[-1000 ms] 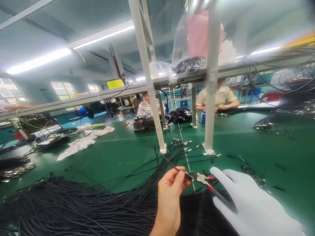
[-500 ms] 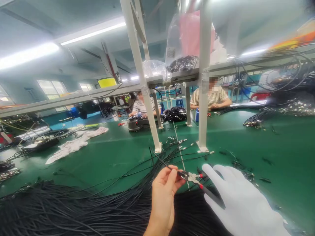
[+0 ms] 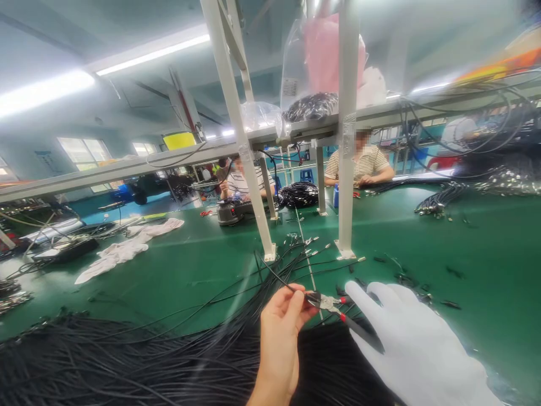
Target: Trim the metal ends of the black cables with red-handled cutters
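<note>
Pliers point(image 3: 327, 303): shiny metal, plastic grips point(image 3: 364, 332). Near-right glove point(image 3: 416, 341): matt cloth. Near-left cables point(image 3: 127, 363): smooth plastic. Table point(image 3: 473, 248): smooth, glossy. Far bag point(image 3: 292, 62): clear, glossy plastic. Left rag point(image 3: 122, 252): rumpled cloth.

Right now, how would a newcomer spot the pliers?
Over the green table, find the white-gloved right hand. The pliers run from it toward the bare left hand; red handle bands set them apart from the black cables.

Single head-worn view, forward and down across the green table point(image 3: 486, 242), hands point(image 3: 279, 338) close below.
</note>
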A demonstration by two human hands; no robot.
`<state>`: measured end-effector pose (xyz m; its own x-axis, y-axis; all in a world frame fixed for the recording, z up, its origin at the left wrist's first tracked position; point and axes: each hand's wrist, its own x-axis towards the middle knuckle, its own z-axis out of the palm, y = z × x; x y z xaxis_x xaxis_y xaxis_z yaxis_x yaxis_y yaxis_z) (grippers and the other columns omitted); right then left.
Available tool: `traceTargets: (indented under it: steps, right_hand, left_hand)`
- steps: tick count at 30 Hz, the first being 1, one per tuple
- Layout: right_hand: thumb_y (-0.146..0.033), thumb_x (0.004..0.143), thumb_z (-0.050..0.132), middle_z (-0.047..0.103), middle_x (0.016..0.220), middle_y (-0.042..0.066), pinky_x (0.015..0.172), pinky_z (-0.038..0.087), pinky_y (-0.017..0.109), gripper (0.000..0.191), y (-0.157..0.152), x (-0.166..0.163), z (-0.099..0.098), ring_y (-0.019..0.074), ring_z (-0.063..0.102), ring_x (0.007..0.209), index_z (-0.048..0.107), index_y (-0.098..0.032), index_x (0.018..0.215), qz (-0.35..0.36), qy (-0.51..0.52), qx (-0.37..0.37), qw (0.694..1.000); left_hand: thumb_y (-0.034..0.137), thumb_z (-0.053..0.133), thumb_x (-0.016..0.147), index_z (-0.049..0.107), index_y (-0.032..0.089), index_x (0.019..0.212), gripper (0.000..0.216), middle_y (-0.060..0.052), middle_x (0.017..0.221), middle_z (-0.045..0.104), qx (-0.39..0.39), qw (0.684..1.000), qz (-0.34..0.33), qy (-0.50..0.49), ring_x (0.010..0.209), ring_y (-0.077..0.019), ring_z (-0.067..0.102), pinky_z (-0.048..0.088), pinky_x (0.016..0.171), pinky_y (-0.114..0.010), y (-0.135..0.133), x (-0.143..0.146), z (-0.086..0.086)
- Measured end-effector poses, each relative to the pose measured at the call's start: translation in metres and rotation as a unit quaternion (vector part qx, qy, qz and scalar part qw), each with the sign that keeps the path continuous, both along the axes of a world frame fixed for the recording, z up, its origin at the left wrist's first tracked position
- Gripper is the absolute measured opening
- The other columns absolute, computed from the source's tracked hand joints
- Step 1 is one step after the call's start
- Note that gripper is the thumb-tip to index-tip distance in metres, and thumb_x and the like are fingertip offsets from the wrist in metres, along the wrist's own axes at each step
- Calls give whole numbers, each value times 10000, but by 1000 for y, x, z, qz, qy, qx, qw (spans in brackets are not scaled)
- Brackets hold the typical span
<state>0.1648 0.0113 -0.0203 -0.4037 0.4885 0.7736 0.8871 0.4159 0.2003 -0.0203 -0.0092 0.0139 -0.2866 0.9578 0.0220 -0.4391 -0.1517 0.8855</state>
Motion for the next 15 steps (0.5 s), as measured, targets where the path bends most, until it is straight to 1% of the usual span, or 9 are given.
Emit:
traceTargets:
  steps: [3,6,12,15]
  right_hand:
    - [-348,823,568,620,928,98,574,455,338,428,-1,1,1,257,576,805,587,-195,1222,-3,3,-13,1000]
    - [-341,805,593,619,913,88,578,443,340,415,-3,1,-1,252,568,790,597,-214,1200,-11,7,-30,999]
    - [-353,801,611,600,824,49,542,376,307,376,-4,1,-5,220,556,728,603,-251,1164,-10,8,-44,999]
    - [-353,806,605,598,811,44,537,353,302,359,-5,-1,-5,215,559,716,602,-259,1152,-15,6,-51,999]
  left_hand:
    - [347,838,691,733,138,808,262,-59,791,733,1,1000,2,2,764,-190,681,579,758,-335,0,0,-1]
    - [352,848,679,732,134,805,277,-60,788,735,-2,1000,5,0,756,-188,682,580,754,-333,0,-1,-1]
    - [358,850,678,737,127,811,289,-64,795,734,-9,1000,5,-3,762,-188,684,579,765,-334,0,-1,-1]
    - [369,862,652,736,125,785,305,-60,778,725,-14,1000,9,-5,739,-182,677,581,756,-334,0,0,1]
